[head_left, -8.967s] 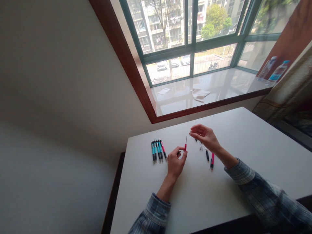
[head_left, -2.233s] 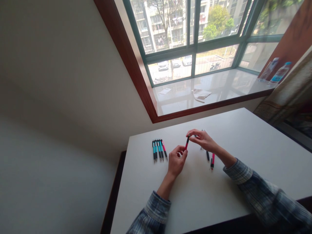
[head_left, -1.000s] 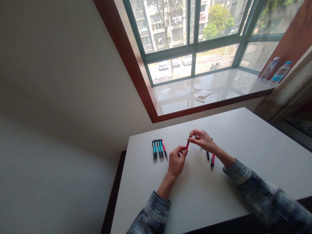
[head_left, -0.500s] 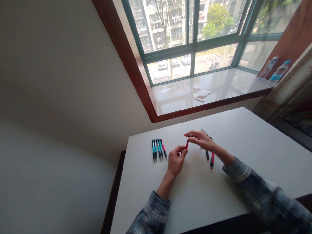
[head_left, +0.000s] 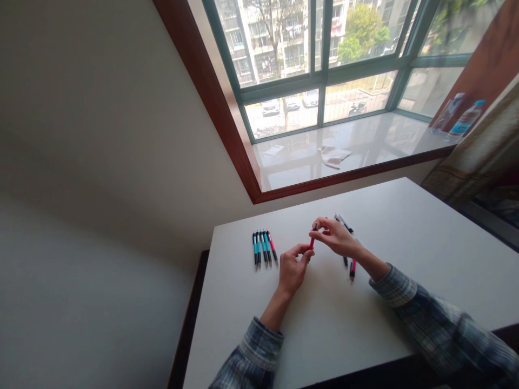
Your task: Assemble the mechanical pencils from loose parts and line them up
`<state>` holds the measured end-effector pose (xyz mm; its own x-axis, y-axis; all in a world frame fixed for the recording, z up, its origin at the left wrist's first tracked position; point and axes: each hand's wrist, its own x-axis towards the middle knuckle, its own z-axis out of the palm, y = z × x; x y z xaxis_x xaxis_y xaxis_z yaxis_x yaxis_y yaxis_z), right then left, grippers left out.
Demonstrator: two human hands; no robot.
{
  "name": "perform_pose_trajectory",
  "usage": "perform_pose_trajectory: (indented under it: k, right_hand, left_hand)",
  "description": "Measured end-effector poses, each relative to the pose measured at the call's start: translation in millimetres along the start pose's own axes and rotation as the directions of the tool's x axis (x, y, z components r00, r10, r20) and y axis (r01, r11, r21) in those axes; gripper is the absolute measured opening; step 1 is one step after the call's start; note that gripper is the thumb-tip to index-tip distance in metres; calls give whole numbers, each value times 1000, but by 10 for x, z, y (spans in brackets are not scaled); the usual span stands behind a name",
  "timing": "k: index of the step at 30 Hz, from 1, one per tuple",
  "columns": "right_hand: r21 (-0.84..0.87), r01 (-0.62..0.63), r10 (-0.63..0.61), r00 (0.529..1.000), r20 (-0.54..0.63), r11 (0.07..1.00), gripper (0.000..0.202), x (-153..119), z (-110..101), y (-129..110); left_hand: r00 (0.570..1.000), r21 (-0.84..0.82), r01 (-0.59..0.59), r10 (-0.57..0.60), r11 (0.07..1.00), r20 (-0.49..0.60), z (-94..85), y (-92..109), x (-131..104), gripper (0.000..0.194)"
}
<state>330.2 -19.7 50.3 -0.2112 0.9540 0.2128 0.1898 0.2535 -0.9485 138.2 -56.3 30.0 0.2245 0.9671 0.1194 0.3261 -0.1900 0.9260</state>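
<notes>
A red pen [head_left: 312, 243] is held upright at a slight tilt between my hands, above the white table [head_left: 243, 313]. My left hand [head_left: 292, 267] pinches its lower part. The fingers of my right hand [head_left: 334, 236] close around its dark upper end. To the left, several teal and black pens [head_left: 260, 248] lie side by side, with a red and black pen [head_left: 272, 247] at the right of that row. Beyond and below my right hand lie more pens, among them a red one [head_left: 352, 269] and a grey one [head_left: 344, 222], partly hidden by the hand.
Behind the table is a window sill [head_left: 365, 148] with a crumpled cloth [head_left: 334, 156], a white paper [head_left: 274, 150] and two clear bottles, one with a blue cap [head_left: 466, 119]. A curtain [head_left: 462, 162] hangs at the right. A wall borders the left.
My right hand has shifted slightly, and its fingers have closed in on the pen's upper end. The left hand has stayed nearly where it was. The pen is more upright.
</notes>
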Motion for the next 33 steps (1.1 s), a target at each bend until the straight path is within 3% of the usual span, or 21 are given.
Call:
perform_pose_trajectory:
  k: [6,11,15,21,25,30,33]
  right_hand:
    - [25,0,1,999,-33,1000,37,9,2,-28]
    - [112,-1,15,992,-123,994,39,46,-54,30]
    - [98,-8,12,999,-38,995,35,58,-81,63]
    - [-32,61,-58,995,84,998,23,-16,77,71]
    - [-192,126,-105,988,113,973,12,-108,281,53]
    - [-171,47,-45,999,17,984,11,-188,521,76]
    - [-162,-62,50,996,-77,985,13,-193,600,111]
  left_hand:
    - [993,64,-35,42,997,-108,3,-34,15,26]
    - [968,-40,-65,53,997,-243,-47,-55,48,24]
    - [942,-123,-79,34,989,-334,-200,-97,102,25]
    - [965,-308,-11,-71,951,-253,-585,-109,136,33]
    - [976,-320,-10,-61,947,-211,-706,-94,138,35]
    - [978,-302,-29,-36,953,-207,-827,-132,176,44]
    - [958,-210,-37,-25,977,-286,-1014,-219,187,45]
